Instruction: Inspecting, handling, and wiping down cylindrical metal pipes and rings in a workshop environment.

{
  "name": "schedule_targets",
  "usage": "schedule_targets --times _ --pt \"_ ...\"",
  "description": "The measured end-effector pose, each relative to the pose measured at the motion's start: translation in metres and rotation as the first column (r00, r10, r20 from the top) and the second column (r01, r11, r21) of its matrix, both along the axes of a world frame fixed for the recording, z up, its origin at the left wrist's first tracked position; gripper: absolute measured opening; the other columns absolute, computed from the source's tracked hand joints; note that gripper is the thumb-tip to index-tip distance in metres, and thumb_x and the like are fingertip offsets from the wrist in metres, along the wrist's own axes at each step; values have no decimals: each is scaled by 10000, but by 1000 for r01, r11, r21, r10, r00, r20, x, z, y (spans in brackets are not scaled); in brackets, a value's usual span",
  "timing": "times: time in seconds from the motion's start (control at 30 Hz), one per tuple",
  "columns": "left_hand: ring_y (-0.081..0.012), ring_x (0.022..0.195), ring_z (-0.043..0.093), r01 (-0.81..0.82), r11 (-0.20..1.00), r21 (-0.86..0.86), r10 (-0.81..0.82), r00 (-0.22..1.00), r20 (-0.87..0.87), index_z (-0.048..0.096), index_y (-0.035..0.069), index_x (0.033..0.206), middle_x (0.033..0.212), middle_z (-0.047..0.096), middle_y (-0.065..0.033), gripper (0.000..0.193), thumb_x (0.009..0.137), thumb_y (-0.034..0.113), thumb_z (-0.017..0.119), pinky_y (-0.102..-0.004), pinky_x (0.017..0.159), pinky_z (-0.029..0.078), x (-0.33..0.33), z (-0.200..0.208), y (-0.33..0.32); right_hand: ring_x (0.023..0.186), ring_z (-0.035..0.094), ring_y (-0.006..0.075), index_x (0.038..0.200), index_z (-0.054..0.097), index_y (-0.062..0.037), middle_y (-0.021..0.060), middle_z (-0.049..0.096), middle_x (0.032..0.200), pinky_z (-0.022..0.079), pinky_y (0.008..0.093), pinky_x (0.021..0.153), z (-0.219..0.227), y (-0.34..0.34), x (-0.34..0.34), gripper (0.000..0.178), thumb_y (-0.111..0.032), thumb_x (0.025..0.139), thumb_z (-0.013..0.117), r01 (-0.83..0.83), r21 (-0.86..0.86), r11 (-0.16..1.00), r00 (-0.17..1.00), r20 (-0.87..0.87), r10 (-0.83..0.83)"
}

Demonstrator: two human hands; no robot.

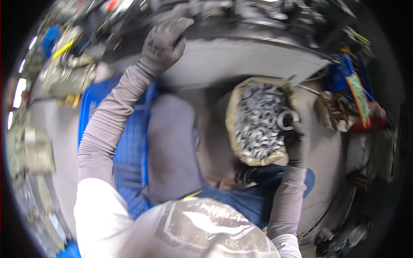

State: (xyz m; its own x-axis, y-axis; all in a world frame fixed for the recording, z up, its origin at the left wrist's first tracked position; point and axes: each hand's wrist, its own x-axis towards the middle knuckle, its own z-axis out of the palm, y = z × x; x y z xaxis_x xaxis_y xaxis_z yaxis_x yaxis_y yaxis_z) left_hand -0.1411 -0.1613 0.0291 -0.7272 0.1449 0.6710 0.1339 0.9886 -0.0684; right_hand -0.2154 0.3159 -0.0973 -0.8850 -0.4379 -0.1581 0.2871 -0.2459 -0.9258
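Observation:
My right hand (295,144), in a dark grey glove, grips a pale metal ring (282,121) over the right side of an open sack. The sack (233,112) is tan with a rolled rim and is filled with many small grey metal rings (260,118). My left hand (162,45), in a grey glove, reaches forward to the edge of the dark machine (206,30). Its fingers and thumb are apart, and no object shows between them. The machine parts beyond it are blurred.
A blue plastic crate (129,142) stands to the left under my left arm. A grey cloth (174,146) lies over my left leg. A pale panel (245,58) fronts the machine. At right are blue bins (344,73) and a cardboard box (333,109).

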Motion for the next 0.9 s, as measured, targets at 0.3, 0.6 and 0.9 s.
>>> schedule_targets --times 0.3,0.6,0.9 --pt "-341 1070 637 -723 691 -2 495 471 730 638 72 1149 1116 676 -154 274 895 174 643 -484 894 519 467 -298 -32 1334 582 294 1587 389 -7 185 579 1456 516 448 1103 -28 13 -24 588 -186 1054 560 -194 79 978 981 -11 196" --pt "-283 1278 571 -646 680 -347 252 -239 938 649 137 1336 1307 642 -101 461 956 398 634 -516 1017 447 592 -440 103 1175 690 281 1390 585 34 191 678 1333 552 381 1011 -5 -35 25 582 -150 891 822 393 850 352 474 -515 714" --pt "-333 1301 578 -591 777 -215 360 138 923 695 116 1299 1347 655 -155 485 944 439 623 -592 1092 396 585 -457 100 1001 722 259 1220 667 17 145 742 1136 562 354 909 46 -78 73 429 -151 862 832 492 752 439 339 -630 699"
